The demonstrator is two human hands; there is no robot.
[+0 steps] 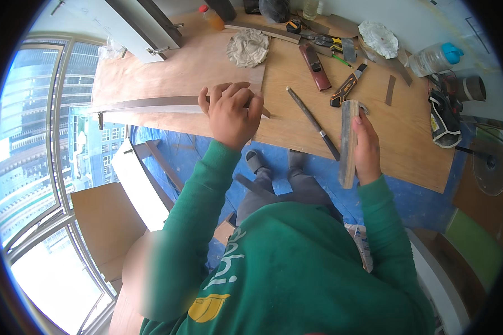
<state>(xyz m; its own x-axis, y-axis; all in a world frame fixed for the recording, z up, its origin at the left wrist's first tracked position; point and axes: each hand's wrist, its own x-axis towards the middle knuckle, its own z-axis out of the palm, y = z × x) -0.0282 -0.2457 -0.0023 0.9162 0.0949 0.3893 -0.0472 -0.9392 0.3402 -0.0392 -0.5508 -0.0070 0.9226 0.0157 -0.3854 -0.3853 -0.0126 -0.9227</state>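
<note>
My left hand [232, 114] is closed over a long narrow strip [151, 104], brown on top and pale along its side. The strip lies along the front edge of the wooden table at the left, and its short right end sticks out past my fingers. Held upright in my right hand [368, 146] is a grey-brown wooden block [349, 142] with layered edges, just over the table's front edge. Between my hands a dark slim rod-like tool [313, 123] lies slantwise on the tabletop. An orange and black utility knife [348, 85] rests just beyond the block.
Further back on the table [413, 128] lie a dark red tool [314, 67], a crumpled cloth [247, 48], pliers [325, 40] and a tape measure [294, 25]. A clear bottle [437, 58] with a blue cap stands at right. Large windows [33, 123] fill the left side; blue sheeting [179, 151] covers the floor.
</note>
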